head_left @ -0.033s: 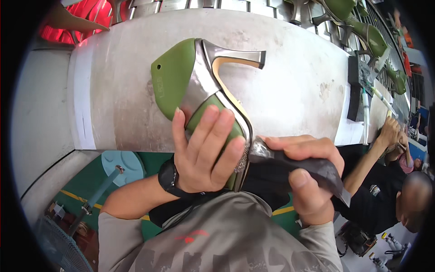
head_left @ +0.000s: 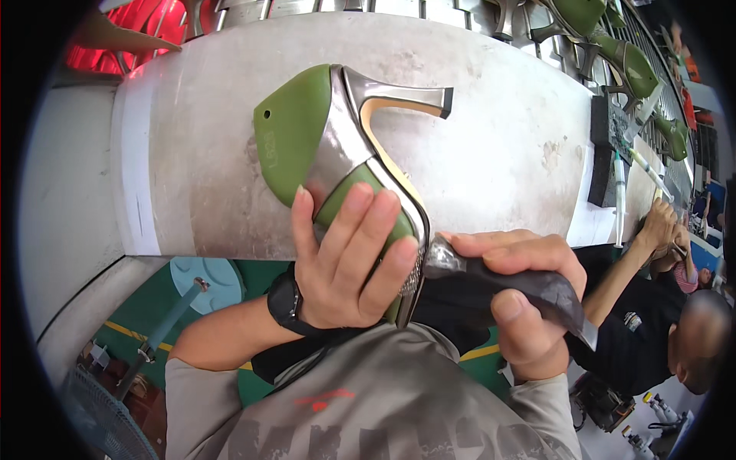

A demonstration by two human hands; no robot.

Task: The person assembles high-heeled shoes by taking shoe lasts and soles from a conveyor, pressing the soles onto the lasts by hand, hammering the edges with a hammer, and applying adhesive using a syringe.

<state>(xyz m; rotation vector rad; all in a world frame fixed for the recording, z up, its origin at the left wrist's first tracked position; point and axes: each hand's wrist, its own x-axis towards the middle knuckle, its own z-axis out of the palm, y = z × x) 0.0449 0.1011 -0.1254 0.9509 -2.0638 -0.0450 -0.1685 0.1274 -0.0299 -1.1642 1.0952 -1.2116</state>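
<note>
A high-heeled shoe (head_left: pixel 341 130) in silvery leather lies on its side over a green shoe last (head_left: pixel 295 126), its heel pointing right and its toe toward me. My left hand (head_left: pixel 349 264) lies across the forepart, fingers spread, pressing the shoe against the table edge. My right hand (head_left: pixel 533 291) is wrapped round a dark hammer (head_left: pixel 514 284) with a rounded metal face and a thin wedge-shaped end. That face sits right beside the sole edge near the toe; whether it touches cannot be made out. My left palm hides part of the upper.
The pale worktable (head_left: pixel 491 153) curves before me. Behind it runs a slatted conveyor (head_left: pixel 399 9) with more shoes on green lasts (head_left: pixel 632 65). Syringes (head_left: pixel 619 192) lie by a dark block (head_left: pixel 606 130) at right. A co-worker (head_left: pixel 636 330) works there; a fan (head_left: pixel 103 414) stands lower left.
The shoe's toe has dipped slightly toward me. The hammer has shifted a touch right, with my right hand round it. My left hand keeps nearly the same place.
</note>
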